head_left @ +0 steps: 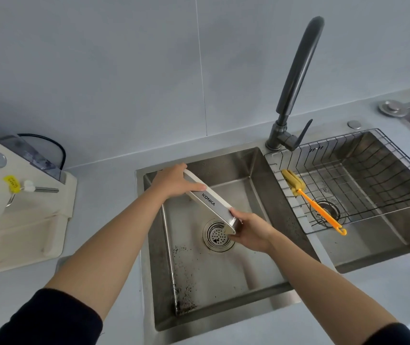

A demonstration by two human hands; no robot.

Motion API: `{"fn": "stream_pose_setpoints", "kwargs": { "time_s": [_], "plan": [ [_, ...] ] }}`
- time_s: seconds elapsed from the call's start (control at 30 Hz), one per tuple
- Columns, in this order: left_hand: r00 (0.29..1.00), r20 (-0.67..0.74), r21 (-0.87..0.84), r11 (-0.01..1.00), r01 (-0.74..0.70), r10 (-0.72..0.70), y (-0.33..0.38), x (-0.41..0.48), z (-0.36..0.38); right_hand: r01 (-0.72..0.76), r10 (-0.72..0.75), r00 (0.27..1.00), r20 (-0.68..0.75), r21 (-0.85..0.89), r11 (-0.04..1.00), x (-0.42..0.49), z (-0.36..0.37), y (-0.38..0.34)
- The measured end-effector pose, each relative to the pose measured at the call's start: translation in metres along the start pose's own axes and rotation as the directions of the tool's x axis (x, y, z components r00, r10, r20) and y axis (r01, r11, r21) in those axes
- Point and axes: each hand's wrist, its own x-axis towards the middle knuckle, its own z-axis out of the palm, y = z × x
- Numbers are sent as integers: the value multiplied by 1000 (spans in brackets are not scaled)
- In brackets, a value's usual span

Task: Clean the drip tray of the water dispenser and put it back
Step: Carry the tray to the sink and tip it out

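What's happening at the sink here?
A person is holding the drip tray over the left sink basin with both hands: the left hand grips its upper end, the right hand its lower end near the drain. The tray is tilted on edge. The faucet shows no running water. An orange-handled brush lies in the wire basket of the right basin.

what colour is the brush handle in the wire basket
Orange, with a yellow head; brush shows in the head view.

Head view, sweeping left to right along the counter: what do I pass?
Water dispenser → left hand → drip tray → right hand → faucet → orange-handled brush → wire basket.
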Motion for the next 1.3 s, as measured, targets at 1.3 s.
{"fn": "stream_pose_setpoints", "kwargs": {
  "time_s": [1.3],
  "plan": [
    [994, 41, 39, 994, 104, -106, 4, -34, 49, -132, 107, 951, -289, -68, 989, -34, 3, -2]
  ]
}}
